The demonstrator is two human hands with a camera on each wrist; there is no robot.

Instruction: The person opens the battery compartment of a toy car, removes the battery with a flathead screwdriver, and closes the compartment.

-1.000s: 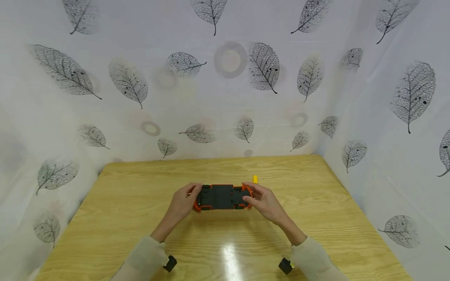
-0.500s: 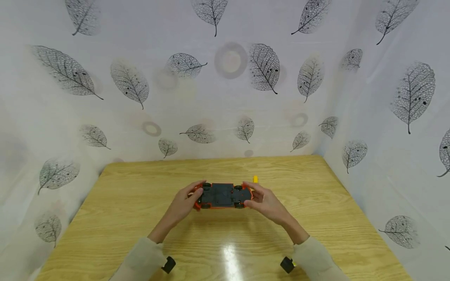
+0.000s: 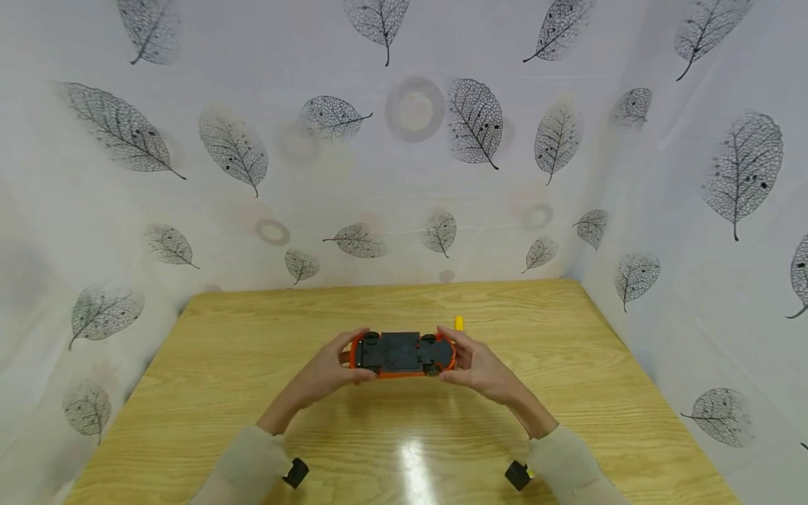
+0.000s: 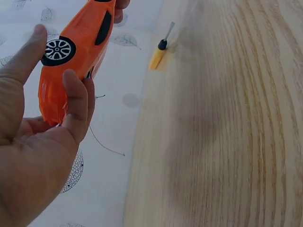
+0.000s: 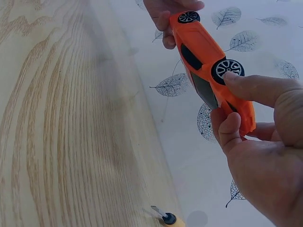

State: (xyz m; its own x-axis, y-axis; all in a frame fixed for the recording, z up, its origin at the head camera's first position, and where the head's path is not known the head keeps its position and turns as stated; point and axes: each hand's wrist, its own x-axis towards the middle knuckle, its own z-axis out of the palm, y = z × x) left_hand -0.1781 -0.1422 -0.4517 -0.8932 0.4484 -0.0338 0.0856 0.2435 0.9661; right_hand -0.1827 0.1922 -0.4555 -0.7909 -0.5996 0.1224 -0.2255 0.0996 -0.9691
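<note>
Toy car [image 3: 404,354] belly-up, long axis 9-to-3; left hand [image 3: 328,368] and right hand [image 3: 481,365] each pinching an end (clear of the bench [image 3: 568,393]).

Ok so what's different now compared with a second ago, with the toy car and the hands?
The orange toy car has tipped a little, its black underside now facing the head camera more squarely. Both thumbs have slid under its near edge. The left hand and right hand still hold it by its two ends above the table. The yellow screwdriver has not moved.
</note>
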